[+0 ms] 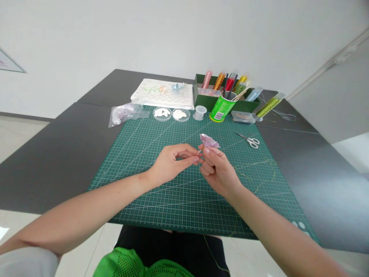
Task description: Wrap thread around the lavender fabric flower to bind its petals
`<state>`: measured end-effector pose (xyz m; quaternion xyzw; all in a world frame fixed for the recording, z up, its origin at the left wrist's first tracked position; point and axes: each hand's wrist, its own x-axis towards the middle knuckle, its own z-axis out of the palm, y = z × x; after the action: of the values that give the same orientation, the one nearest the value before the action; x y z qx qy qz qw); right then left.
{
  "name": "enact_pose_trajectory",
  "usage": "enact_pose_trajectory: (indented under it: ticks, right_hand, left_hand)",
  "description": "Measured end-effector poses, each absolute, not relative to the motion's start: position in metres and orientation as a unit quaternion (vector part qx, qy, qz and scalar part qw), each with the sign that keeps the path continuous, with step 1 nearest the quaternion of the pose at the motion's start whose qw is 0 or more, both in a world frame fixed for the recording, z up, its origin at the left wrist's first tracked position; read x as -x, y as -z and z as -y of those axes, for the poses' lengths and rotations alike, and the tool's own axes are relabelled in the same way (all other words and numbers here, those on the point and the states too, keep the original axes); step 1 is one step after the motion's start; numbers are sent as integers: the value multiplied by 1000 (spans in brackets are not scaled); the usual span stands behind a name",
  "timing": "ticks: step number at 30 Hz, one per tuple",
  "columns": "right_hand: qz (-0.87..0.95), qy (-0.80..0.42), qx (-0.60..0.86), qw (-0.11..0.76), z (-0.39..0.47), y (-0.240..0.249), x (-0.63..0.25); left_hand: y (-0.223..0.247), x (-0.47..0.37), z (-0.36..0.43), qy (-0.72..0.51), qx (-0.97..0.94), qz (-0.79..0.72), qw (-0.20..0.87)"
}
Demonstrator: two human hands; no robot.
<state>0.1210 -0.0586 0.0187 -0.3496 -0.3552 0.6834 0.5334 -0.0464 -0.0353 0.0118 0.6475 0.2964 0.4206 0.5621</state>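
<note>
A pale purple artificial flower (209, 141) is held up over the green cutting mat (161, 204), its petals tilted to the right. My right hand (217, 169) pinches the flower just below its petals, with the other fingers curled in. From the left, my left hand (175, 161) closes thumb and fingertips on the thin stem (199, 152). Both hands meet at the stem, above the mat. A fine yellow-green thread (259, 186) trails over the mat on the right, and a similar strand hangs past the front edge.
White-handled scissors (250, 141) lie on the mat's right. Behind stand two dishes of white pieces (162, 113), a clear spool (199, 112), a green can (221, 109), and a dark green box (198, 100) of bead tubes. A plastic bag (123, 114) and white foam board (161, 100) lie back left.
</note>
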Motion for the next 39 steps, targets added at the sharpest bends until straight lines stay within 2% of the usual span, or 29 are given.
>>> enact_pose_trajectory:
  ticks: [5, 15, 29, 34, 39]
  right_hand:
    - [370, -690, 345, 518, 59, -19, -124]
    - [376, -712, 329, 494, 57, -16, -125]
    - [373, -705, 341, 497, 57, -14, -123]
    - [398, -628, 393, 540, 56, -12, -125]
    - [578, -428, 457, 524, 55, -19, -138]
  left_hand:
    - [-18, 51, 32, -367, -619, -277, 637]
    - [-18, 47, 31, -340, -453, -263, 781]
    - [-16, 47, 30, -350, -411, -241, 807]
    - [-18, 49, 27, -387, -404, -255, 789]
    - [-21, 53, 22, -407, -395, -272, 777]
